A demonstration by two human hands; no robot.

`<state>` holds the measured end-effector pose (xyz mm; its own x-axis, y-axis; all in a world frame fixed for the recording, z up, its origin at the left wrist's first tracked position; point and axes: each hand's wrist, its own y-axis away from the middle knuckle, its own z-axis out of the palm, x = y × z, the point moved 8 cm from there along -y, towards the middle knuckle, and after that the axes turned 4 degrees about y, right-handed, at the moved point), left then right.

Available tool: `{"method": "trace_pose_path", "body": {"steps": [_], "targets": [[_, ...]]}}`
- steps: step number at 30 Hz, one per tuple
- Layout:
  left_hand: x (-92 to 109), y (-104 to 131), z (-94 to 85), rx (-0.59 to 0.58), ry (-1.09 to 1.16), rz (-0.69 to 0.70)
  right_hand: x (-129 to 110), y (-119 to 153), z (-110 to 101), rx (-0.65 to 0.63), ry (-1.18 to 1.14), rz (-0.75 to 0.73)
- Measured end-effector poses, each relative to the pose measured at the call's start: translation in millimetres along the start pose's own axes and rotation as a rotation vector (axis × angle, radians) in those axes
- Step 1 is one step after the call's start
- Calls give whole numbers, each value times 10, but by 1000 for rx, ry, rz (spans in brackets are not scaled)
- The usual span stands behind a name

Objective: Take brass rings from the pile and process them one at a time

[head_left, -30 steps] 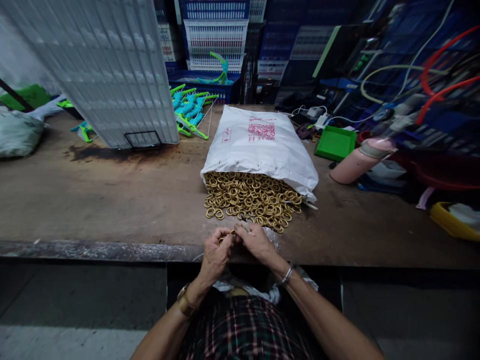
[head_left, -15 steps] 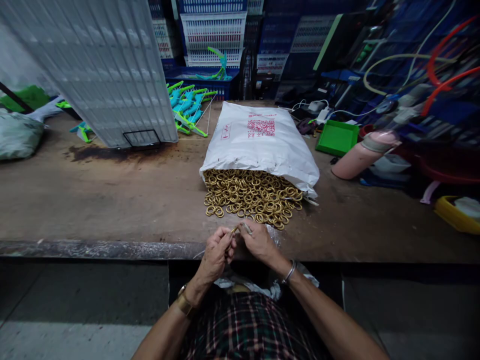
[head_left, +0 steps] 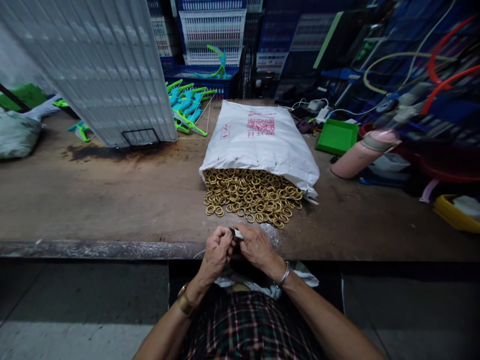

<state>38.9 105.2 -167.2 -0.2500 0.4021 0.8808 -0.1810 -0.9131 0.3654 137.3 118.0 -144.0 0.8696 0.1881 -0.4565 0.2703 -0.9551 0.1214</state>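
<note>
Close together at the table's front edge, both my hands are closed. My left hand (head_left: 216, 252) pinches something small, mostly hidden by the fingers; a gold-coloured edge showed there earlier, like that of a ring. Between thumb and fingers, my right hand (head_left: 258, 246) grips a small flat pale piece (head_left: 238, 234) with a dark end, pointing at my left fingertips. Its exact kind is too small to tell. Just beyond the hands lies a heap of gold-coloured rings (head_left: 251, 195), spilling from the open mouth of a white sack (head_left: 240, 140) with red print.
A ribbed translucent panel (head_left: 108, 75) stands at the left. Behind it lie green and blue plastic hangers (head_left: 189, 105). To the right are a green tray (head_left: 337, 137), a pink bottle (head_left: 362, 157) and a yellow container (head_left: 455, 215). Stacked crates (head_left: 212, 32) line the back.
My right hand has turned and shifted slightly down, so the pale piece now points left at my left fingers. The gold edge between the fingertips is no longer visible.
</note>
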Motion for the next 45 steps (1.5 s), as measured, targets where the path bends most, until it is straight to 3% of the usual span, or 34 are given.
{"method": "trace_pose_path", "body": {"steps": [6,10,14,17,23,30,36,45], "targets": [[44,12,-34,-2,-88,67,-11,-4,85,-89,52,-1],[5,101,-12,-55,-65,-6,82,-72,88,-97,104,65],[-3,160,70,-129,190,-119,233,-235,-5,1,178,153],[13,105,12,-75,398,-139,277,-364,-66,83,192,193],[0,48,-114,9,468,-185,251,-546,-87,114,292,244],[-68,31,-76,-40,624,-289,259,-605,-116,74,298,279],[-132,-27,-135,11,596,-258,289,-618,-120,87,264,282],[-110,-7,-34,-29,550,-265,233,-645,-58,88,296,239]]}}
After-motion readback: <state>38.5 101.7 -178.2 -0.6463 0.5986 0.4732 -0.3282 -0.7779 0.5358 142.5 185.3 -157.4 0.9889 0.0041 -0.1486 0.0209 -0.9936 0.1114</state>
